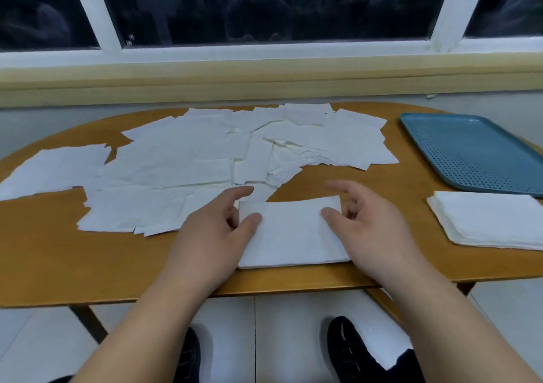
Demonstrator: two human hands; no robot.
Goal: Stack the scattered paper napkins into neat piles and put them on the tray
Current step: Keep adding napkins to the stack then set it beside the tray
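At the table's near edge: the napkin pile (293, 235) lies flat and square-cornered directly between the two hands, its near side just inside the table rim.
Left hand (211, 232): on the pile's left side. The thumb lies on the top sheet near the far-left corner. The index finger reaches straight out past that corner. The other fingers are loosely bent against the left edge and are not closed round the pile.
Right hand (373, 229): mirror posture on the pile's right side. The thumb tip is on the top sheet near the far-right corner. The index finger is extended beyond the corner, off the paper. The other fingers are loosely bent beside the right edge; whether they touch it, cannot tell.
Pile condition: several sheets thick, edges aligned, resting on the table.
Loose napkins (182, 159): a wide overlapping spread behind and to the left of the hands, covering the middle and left of the table. The nearest sheets run under the left index finger and meet the pile's far-left corner.
Finished stack (493, 221): a second squared pile, right of the right hand and apart from it, on the table just in front of the tray.
Tray (476, 153): blue, perforated, at the far right of the table. Both piles lie off it.
Table (44, 250): wooden, with a rounded outline.
Below the table: black shoes (349, 350) on a pale tiled floor.
Beyond the table: a white-framed window (264, 9) with dark panes.
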